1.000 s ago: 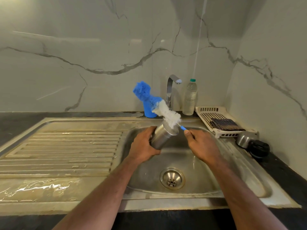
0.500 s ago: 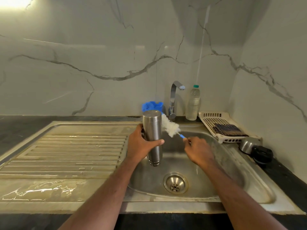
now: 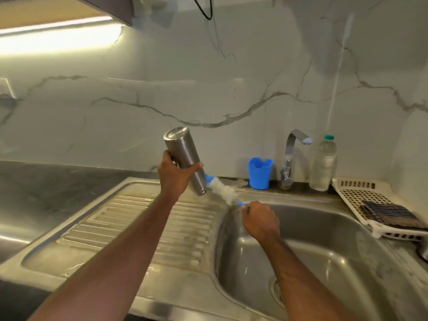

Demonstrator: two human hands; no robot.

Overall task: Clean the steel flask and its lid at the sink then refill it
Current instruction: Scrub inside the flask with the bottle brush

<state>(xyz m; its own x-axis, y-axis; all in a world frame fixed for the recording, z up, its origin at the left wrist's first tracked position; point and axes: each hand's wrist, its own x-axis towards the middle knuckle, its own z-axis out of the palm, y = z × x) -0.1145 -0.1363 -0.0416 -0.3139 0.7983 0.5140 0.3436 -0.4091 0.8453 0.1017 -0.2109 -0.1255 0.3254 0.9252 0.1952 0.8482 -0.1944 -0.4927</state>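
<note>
While scrubbing continues, mid-frame: left hand grips upturned steel flask, mouth down; right hand pinches bottle brush at its opening. Rinsing, lid, refill seemingly outstanding. Lid unseen; sink lower right.

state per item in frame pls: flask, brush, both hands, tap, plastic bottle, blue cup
steel flask: lidless, inverted, tilted, held up.
bottle brush: bristles at the flask mouth, outside it.
left hand: grips the flask.
right hand: holds the brush handle.
tap: no water running.
plastic bottle: upright, capped.
blue cup: upright; contents hidden.
</note>
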